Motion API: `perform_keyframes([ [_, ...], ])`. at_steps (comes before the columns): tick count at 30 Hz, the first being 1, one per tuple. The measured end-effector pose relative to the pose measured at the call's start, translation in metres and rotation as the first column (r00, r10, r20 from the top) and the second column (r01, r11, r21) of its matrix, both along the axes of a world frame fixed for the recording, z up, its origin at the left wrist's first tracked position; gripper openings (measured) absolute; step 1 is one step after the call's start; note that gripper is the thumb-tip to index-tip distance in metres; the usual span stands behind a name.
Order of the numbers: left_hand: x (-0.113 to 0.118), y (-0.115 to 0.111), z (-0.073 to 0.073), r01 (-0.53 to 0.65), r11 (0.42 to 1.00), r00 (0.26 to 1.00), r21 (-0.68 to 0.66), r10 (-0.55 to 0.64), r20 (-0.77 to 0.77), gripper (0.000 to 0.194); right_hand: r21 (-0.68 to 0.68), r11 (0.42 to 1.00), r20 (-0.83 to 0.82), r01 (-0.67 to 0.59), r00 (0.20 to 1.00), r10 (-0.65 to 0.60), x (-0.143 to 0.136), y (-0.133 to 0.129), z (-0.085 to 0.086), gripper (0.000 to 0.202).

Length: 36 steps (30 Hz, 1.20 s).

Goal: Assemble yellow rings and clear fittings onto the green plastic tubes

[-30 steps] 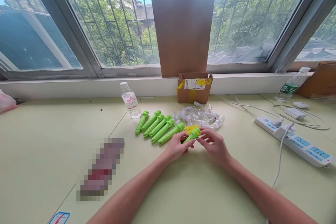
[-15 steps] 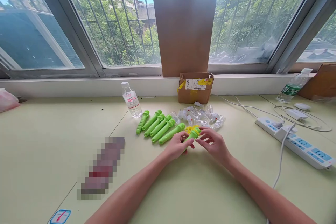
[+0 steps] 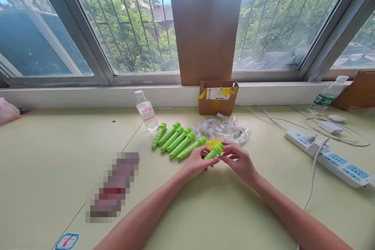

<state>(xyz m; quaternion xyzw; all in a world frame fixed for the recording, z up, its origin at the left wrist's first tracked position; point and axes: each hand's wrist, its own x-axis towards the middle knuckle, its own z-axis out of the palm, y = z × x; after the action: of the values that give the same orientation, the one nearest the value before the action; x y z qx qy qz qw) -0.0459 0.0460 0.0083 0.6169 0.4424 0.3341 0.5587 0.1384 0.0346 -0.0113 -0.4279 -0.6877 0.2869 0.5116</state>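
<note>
I'm seeing left hand (image 3: pixel 199 161) gripping green tube (image 3: pixel 211 155), ribbed end (image 3: pixel 218 148) pointing toward right hand (image 3: pixel 238 160), sitting curled close; whether pinching, I'm unable to tell. Yellow pieces (image 3: pixel 210 144) lying just beyond grip.

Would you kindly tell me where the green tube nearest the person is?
In the head view, the green tube is just right of centre, in the left hand, its ridged end by the right hand, yellow pieces just beyond.
</note>
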Motion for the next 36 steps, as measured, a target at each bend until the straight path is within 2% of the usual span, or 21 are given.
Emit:
perform_keyframes([
  [13, 0.0007, 0.0011, -0.0061, -0.010, 0.999, 1.000, 0.030, 0.010, 0.011, 0.030, -0.015, 1.000, 0.003, 0.007, 1.000, -0.007, 0.0015, 0.0013, -0.0011, 0.014],
  [24, -0.0004, 0.0006, -0.0021, 0.027, 0.998, 1.000, 0.060, -0.028, 0.010, 0.030, -0.005, 1.000, 0.011, -0.008, 1.000, 0.008, 0.0032, 0.0014, 0.0001, 0.011],
  [36, -0.0020, 0.0024, -0.0052, 0.041, 0.998, 0.999, 0.052, -0.041, 0.002, 0.031, 0.004, 1.000, 0.027, -0.025, 0.999, 0.025, 0.0041, 0.0030, -0.0034, 0.009],
])
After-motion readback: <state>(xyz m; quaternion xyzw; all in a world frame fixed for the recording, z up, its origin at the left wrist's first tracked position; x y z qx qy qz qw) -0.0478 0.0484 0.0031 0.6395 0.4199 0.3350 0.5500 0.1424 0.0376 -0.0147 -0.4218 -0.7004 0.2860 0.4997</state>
